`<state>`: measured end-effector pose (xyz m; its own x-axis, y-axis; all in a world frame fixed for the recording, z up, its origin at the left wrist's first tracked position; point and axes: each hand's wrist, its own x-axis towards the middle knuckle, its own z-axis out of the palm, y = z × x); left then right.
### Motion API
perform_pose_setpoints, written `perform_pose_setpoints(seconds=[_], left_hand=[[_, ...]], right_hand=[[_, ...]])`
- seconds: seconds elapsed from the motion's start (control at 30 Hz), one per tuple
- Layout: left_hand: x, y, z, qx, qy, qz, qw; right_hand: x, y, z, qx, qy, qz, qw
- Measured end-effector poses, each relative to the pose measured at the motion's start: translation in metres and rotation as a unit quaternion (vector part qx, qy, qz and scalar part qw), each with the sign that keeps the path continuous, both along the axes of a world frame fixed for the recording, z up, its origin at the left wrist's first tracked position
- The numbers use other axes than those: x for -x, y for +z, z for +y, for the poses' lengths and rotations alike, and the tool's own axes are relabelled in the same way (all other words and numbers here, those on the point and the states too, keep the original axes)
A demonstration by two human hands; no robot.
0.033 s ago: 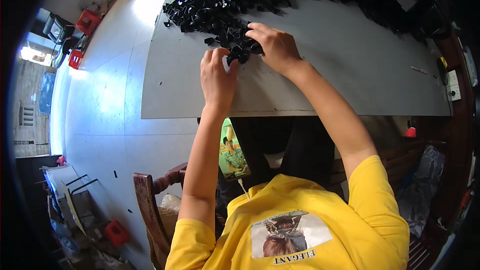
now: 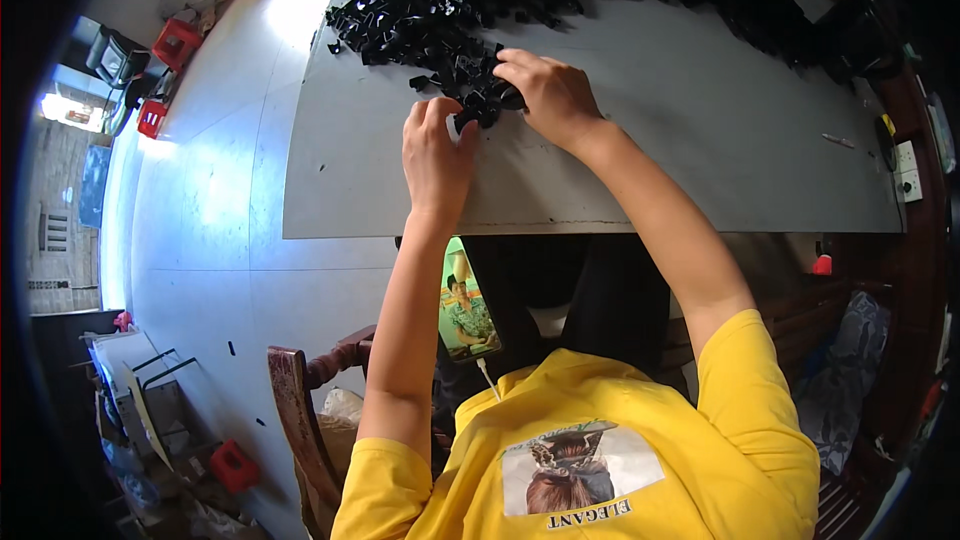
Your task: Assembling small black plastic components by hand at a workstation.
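Observation:
A heap of small, glossy, black, bent pieces [image 2: 400, 15], possibly plastic, lies on the grey table [image 2: 700, 130]. At its near tip, both hands work among the loose pieces. My left hand [image 2: 437, 155] is closed, with a small black piece between thumb and fingers. Opposite it, my right hand [image 2: 552, 100] curls its fingers and thumb round black pieces at the edge of the heap. The fingers partly cover these pieces, so their exact shape is hidden.
A phone [image 2: 468, 310] with a lit screen and a white cable rests at my lap, below the table edge. Beside my left arm is a wooden chair [image 2: 300, 410]. Red stools [image 2: 177, 43] stand far left. A pen-like item [image 2: 838, 140] lies on the table's right side.
My right hand has shifted very slightly toward me. The left hand and the heap look almost the same.

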<state>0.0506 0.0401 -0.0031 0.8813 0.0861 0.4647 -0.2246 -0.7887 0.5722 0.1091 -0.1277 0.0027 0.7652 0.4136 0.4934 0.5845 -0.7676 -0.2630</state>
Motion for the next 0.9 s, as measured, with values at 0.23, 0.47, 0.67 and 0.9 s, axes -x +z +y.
perform_pose_setpoints(seconds=[0.23, 0.47, 0.67, 0.9], left_hand=[[0.011, 0.0, 0.017, -0.024, 0.017, -0.014, 0.999], [0.061, 0.028, 0.019, 0.495, -0.11, 0.078, 0.858], [0.105, 0.042, 0.014, 0.582, -0.17, 0.197, 0.771], [0.132, 0.058, -0.001, 0.597, -0.241, 0.248, 0.724]], right_hand=[[0.013, 0.014, -0.013, 0.072, -0.059, 0.059, 0.994], [0.04, 0.019, -0.054, -0.033, -0.091, 0.167, 0.981], [0.113, 0.045, -0.056, -0.231, 0.04, 0.281, 0.931], [0.158, 0.055, -0.058, -0.301, 0.13, 0.243, 0.913]])
